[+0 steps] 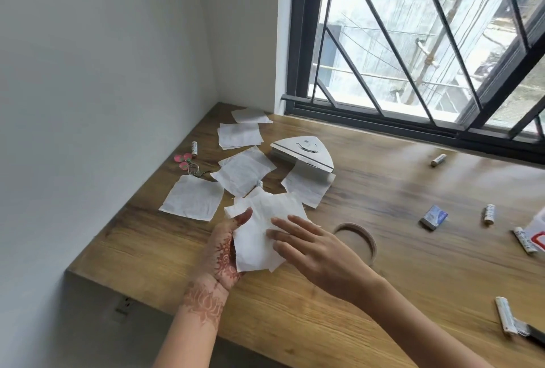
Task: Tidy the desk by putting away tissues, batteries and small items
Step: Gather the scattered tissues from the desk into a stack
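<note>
My left hand (225, 249) lies palm up above the wooden desk (383, 294) and holds a small stack of white tissues (259, 235), its thumb pinching the top edge. My right hand (312, 246) rests flat on the stack with straight fingers. Several more tissues lie loose on the desk: one at the left (191, 201), one in the middle (244, 171), one by the holder (306, 187), two near the corner (240, 134). A white triangular tissue holder (303, 151) with a smiling face lies on its side. Batteries lie at the left (194, 148), far right (438, 159) and right (489, 213).
A pink keychain (184, 161) lies near the left wall. A small blue box (434, 216), a white box (538, 235) with a battery (525, 239) beside it, and a lighter-like item (505, 317) sit at the right. A round cable hole (361, 239) is in the desk. Barred window behind.
</note>
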